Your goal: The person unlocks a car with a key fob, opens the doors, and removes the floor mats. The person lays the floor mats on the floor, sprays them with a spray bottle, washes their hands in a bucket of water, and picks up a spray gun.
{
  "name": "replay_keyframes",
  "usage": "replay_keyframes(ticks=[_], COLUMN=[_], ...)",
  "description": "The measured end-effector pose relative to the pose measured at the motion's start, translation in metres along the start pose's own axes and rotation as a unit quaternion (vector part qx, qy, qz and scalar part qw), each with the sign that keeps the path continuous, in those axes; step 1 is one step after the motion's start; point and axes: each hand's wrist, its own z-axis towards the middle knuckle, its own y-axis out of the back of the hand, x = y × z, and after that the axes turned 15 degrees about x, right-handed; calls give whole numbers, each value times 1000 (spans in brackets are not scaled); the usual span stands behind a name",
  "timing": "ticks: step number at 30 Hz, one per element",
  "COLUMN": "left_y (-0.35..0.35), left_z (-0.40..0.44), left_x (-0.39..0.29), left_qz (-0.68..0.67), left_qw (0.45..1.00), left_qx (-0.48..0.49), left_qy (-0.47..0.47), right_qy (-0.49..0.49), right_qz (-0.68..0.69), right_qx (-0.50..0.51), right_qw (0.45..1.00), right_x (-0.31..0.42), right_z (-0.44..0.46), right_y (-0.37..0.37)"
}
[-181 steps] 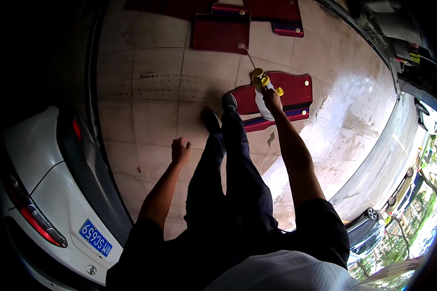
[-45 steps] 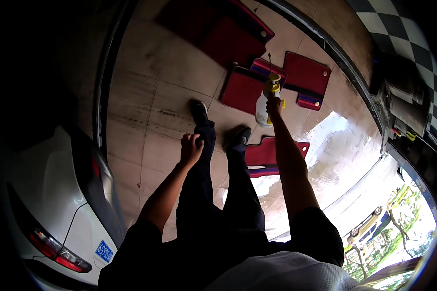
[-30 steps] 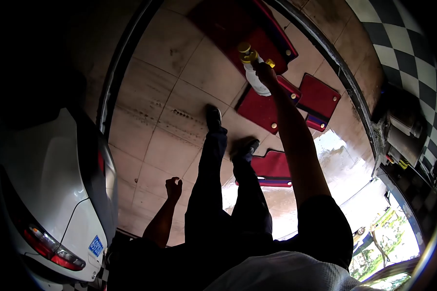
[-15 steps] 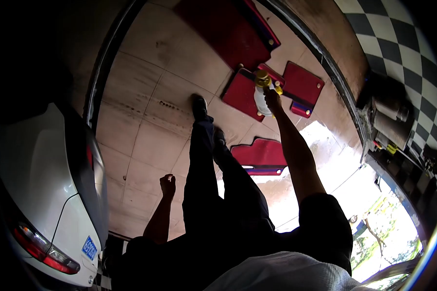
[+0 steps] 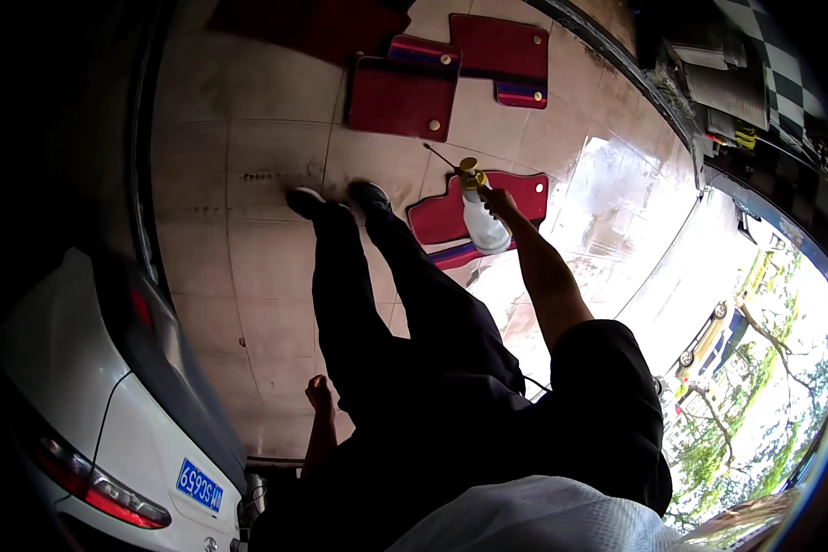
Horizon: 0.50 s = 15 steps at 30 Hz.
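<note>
My right hand [image 5: 498, 203] is closed round the handle of a pump sprayer [image 5: 486, 228] with a yellow-gold top and a whitish, see-through bottle. Its thin nozzle points up and to the left, toward the red mats. Below the sprayer, a curvy-edged red car floor mat [image 5: 435, 217] lies on the tiles, partly hidden by the bottle. My left hand [image 5: 320, 394] hangs low by my leg, its fingers curled, with no object showing in it.
More red car mats lie ahead: a square one [image 5: 400, 97], another [image 5: 499, 48] beside it, and a large dark red one [image 5: 313, 28]. A white car [image 5: 147, 405] stands at left. Equipment [image 5: 722, 87] lines the right wall; daylight enters through an opening there.
My right hand and the sprayer have shifted from above the square mats to above the curvy-edged mat. My feet have moved and the view has turned. The left hand is lower, still curled.
</note>
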Motion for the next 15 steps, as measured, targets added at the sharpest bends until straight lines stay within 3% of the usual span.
replay_keyframes(ticks=[2,3,4,6,7,9,10,11,12,14,15], left_y=[-11,-6,-5,0,5,-6,-2,-7,-8,-16,-24], left_z=[-40,-42,-56,-57,-53,-56,-67,-57,-76,-73,-77], left_x=[-16,3,1,35,58,72,76,102,100,155,182], left_qz=[-58,-7,-9,-24,-8,11,23,-15,23,-4,-65], left_qw=[998,998,998,996,994,984,978,963,960,934,934], left_qx=[-25,-33,-44,-57,-67,-116,-147,-188,-232,-300,-308], left_qy=[18,-45,-34,-59,-87,-133,-145,-194,-157,-195,-172], right_qy=[-27,8,51,59,109,153,163,178,193,162,147], right_qz=[90,175,224,223,227,144,233,139,45,-63,-104], right_qx=[-89,-119,-156,-124,-88,-74,-34,-28,-29,21,43], right_qw=[992,977,961,965,964,975,958,974,980,985,983], right_x=[-36,-57,-73,-85,-91,-100,-112,-114,-117,-98,-88], right_z=[-7,-8,-13,-26,-33,-33,-26,-20,-12,-37,-52], right_y=[5,8,8,7,7,-2,-14,-20,-26,-68,-88])
